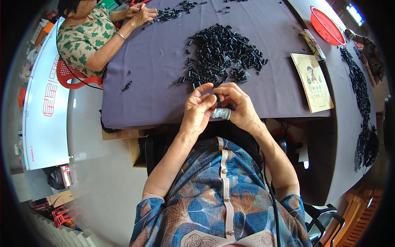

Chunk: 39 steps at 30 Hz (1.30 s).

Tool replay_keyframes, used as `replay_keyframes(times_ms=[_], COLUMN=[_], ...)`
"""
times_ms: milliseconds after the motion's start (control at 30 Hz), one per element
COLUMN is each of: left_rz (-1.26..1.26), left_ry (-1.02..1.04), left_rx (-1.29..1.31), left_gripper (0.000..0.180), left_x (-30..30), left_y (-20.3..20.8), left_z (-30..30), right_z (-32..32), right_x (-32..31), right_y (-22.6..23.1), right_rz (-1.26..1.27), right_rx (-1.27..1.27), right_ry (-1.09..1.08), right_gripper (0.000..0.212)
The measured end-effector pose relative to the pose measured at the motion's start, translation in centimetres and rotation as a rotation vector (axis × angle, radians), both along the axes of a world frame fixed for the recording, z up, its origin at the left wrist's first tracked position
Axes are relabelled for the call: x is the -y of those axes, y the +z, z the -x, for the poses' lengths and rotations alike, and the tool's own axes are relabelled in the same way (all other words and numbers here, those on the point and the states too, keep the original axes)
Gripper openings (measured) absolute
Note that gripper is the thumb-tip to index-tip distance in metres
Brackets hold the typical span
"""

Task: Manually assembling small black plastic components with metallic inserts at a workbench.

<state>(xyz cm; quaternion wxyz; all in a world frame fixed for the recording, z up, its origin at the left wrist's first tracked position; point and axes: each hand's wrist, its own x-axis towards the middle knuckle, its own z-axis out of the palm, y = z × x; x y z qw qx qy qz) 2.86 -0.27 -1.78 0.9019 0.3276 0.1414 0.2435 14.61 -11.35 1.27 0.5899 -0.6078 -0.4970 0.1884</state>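
Black pieces (222, 51) block the way ahead; leftward cloth (154, 82) looks mostly passable.

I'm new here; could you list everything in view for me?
Small black pieces: too many to count, black, heaped mid-table
Held piece: one, dark, between both hands' fingertips
Silvery wrap or piece: one, grey, at right hand
Table cover: one, grey-purple, under the heap
Booklet: one, tan, right of heap
Basket: one, red, upper right
Black heap: one, black, far right
Co-worker: one, green-patterned top, upper left
Chair: one, red, beneath co-worker
White panel: one, red-marked, left
Left hand, right hand: one each, bare, near table edge
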Motion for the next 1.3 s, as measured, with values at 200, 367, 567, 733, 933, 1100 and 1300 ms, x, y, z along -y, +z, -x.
replay_keyframes(times_ms=[200,367,567,733,933,1100,1300], left_rz=[-0.029,-0.033,-0.018,-0.021,-0.010,-0.013,0.002], left_ry=[-0.093,-0.157,-0.170,-0.179,-0.156,-0.072,-0.012], left_rx=[-0.050,-0.047,-0.042,-0.034,-0.032,-0.120,-0.117], left_gripper=[0.042,0.042,0.038,0.037,0.035,0.024,0.025], left_x=[0.1,-0.2,-0.2,-0.3,-0.3,-0.2,-3.6], left_y=[1.1,1.0,0.8,0.9,0.8,1.0,3.9], left_z=[-0.3,-0.2,-0.1,-0.1,-0.2,-0.3,4.1], right_z=[-0.4,-0.7,0.0,0.0,0.0,-0.1,-1.4], right_x=[0.2,0.3,0.2,0.1,-0.2,0.0,0.3], right_y=[0.3,0.1,0.7,0.2,0.6,-0.3,-1.5], right_rz=[0.031,0.003,-0.016,-0.020,0.016,0.021,0.009], right_rx=[-0.028,0.047,0.034,-0.008,-0.065,-0.035,-0.459], right_ry=[0.049,0.081,0.027,0.038,0.037,0.040,-0.051], right_gripper=[0.033,0.029,0.024,0.023,0.023,0.033,0.021])
